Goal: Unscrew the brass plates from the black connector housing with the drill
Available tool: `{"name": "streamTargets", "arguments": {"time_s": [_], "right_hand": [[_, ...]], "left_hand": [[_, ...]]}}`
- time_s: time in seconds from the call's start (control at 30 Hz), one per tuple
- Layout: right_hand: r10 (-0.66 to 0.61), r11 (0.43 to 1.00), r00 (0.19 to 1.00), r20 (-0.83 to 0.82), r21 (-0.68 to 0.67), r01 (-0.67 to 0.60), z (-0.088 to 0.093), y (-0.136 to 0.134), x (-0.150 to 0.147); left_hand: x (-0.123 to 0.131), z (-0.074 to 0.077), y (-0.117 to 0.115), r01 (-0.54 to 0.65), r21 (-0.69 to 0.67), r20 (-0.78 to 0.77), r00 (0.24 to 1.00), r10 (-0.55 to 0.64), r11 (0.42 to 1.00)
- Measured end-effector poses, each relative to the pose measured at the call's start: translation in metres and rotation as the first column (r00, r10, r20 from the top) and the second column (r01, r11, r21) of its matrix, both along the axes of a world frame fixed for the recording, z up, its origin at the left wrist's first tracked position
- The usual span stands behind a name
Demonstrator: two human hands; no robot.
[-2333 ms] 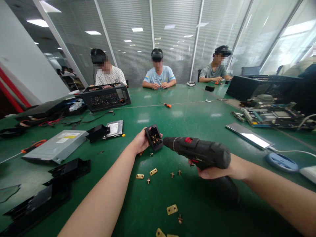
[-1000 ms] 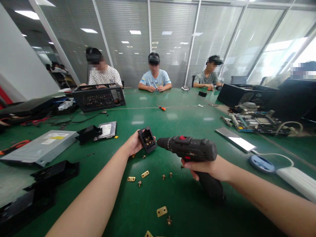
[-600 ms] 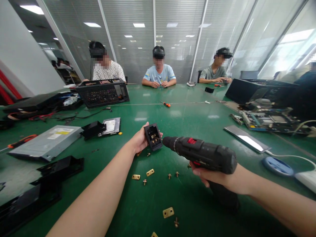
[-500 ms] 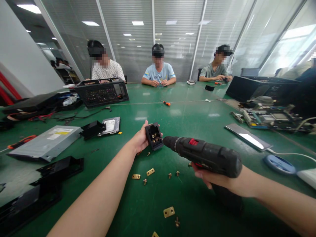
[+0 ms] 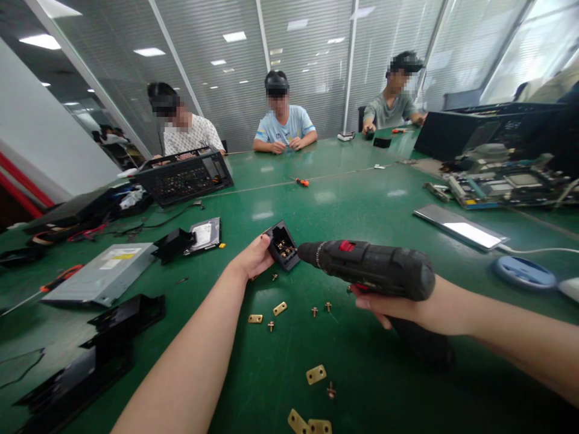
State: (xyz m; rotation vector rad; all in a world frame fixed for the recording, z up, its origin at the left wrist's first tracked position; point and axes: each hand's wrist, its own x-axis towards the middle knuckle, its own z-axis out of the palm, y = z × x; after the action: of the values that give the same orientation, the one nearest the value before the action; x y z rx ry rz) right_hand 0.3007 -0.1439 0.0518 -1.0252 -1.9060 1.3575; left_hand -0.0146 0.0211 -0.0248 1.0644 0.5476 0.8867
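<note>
My left hand (image 5: 256, 258) grips a small black open-topped housing (image 5: 284, 246) by its left side, tilted so brass-coloured terminals show inside. My right hand (image 5: 402, 310) is wrapped round the handle of a black cordless drill (image 5: 366, 266) with a red switch on top. The drill's nose points left and reaches the housing's right edge; whether the bit touches a screw inside is hidden. Below the hands lie brass plates with two holes, one a brass plate (image 5: 280, 308) near the housing and another brass plate (image 5: 316, 374) nearer me. Several loose screws (image 5: 315, 311) are scattered among them.
At left are a silver optical drive (image 5: 102, 274), a hard drive (image 5: 203, 235) and black brackets (image 5: 122, 319). A phone (image 5: 461, 226), a blue round object (image 5: 523, 273) and a circuit board (image 5: 506, 184) lie right. An orange screwdriver (image 5: 302, 182) lies ahead. Three people sit opposite.
The view has tilted. The housing has turned slightly in my left hand, and the drill stays against its right side. Across the table, the person at right has spread their hands apart.
</note>
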Motion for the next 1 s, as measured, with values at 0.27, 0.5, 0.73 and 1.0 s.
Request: {"name": "streamTargets", "arguments": {"time_s": [0.27, 0.5, 0.73, 1.0], "right_hand": [[-0.001, 1.0, 0.999, 0.033, -0.007, 0.001, 0.013, -0.004, -0.007], [0.011, 1.0, 0.999, 0.054, -0.017, -0.01, 0.013, -0.008, -0.006], [0.076, 0.995, 0.997, -0.026, -0.063, -0.078, 0.012, -0.003, -0.001], [0.182, 0.963, 0.974, -0.138, -0.174, -0.205, 0.011, -0.001, 0.002]], "left_hand": [[0.001, 0.004, 0.0, -0.074, -0.066, -0.008, 0.997, 0.073, 0.995], [0.0, 0.004, -0.001, -0.083, -0.08, -0.022, 0.996, 0.081, 0.993], [0.001, 0.005, -0.002, -0.06, -0.06, -0.018, 0.998, 0.059, 0.996], [-0.003, 0.009, -0.004, 0.045, -0.03, -0.075, 0.996, -0.048, 0.999]]}}
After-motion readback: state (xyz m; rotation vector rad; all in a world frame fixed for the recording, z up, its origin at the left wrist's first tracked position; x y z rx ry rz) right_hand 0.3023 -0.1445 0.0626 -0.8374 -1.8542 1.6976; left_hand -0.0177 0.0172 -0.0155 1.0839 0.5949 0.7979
